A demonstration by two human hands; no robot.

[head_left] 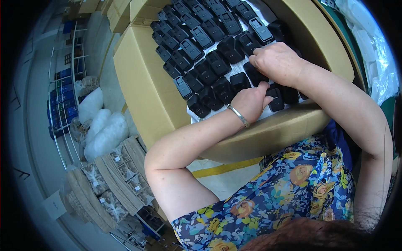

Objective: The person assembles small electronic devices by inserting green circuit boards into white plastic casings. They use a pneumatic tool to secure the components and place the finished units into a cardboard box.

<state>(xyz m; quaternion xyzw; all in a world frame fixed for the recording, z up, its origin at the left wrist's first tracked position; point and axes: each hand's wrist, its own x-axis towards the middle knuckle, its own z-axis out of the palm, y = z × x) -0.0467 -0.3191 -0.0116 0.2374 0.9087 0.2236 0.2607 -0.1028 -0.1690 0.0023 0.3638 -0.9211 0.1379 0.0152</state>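
Rows of black charging docks point(202, 37) stand on a white sheet point(235, 68) inside a cardboard box. My right hand point(278, 65) is closed, its curled fingers at the top of one black dock point(255, 74) near the box's near right side. Just below it, my left hand point(251, 102), with a silver bangle at the wrist, has its fingers bent at that dock's lower edge. Its thumb lies beside another dock point(276, 100). Part of the fingertips of both hands is hidden among the docks.
The open box's cardboard walls point(144, 83) rise around the docks, with the near flap point(268, 134) under my forearms. Clear plastic-wrapped pieces point(368, 46) lie at the right. At left are white plastic bags point(106, 129), a rack with blue bins point(63, 98) and stacked cardboard dividers point(119, 175).
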